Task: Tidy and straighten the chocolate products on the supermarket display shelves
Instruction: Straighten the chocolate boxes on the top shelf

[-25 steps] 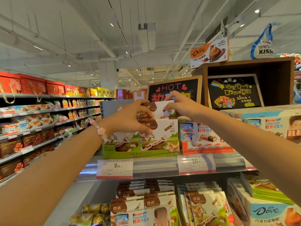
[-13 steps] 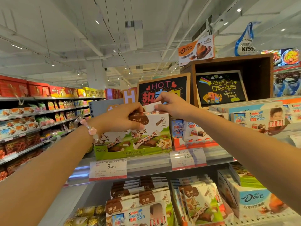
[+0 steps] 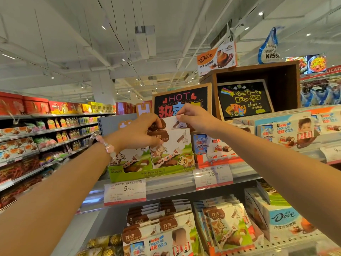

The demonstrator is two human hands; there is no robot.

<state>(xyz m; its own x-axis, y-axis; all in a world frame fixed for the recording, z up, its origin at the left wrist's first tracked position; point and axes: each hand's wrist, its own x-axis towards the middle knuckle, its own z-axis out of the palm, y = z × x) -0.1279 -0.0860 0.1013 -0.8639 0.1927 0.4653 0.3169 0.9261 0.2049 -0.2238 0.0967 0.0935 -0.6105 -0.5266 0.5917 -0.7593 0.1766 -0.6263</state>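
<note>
A green display tray (image 3: 140,173) on the top shelf holds upright white-and-brown cow-print chocolate packs (image 3: 173,146). One pack (image 3: 170,123) sticks up behind the front one. My left hand (image 3: 137,133) grips the top left corners of these packs, thumb in front. My right hand (image 3: 193,115) pinches the raised pack's top right corner. A pink bead bracelet (image 3: 108,147) is on my left wrist.
Kinder chocolate boxes (image 3: 215,148) stand right of the tray, more (image 3: 287,130) further right. Price tags (image 3: 125,191) hang on the shelf rail. Below lie slanted cow-print packs (image 3: 228,226), a Kinder box (image 3: 162,242) and Dove boxes (image 3: 284,220). A black HOT sign (image 3: 182,97) stands behind.
Both hands stay on the pack tops and have pushed the raised pack lower into the tray. The camera has turned slightly, shifting the shelf in view.
</note>
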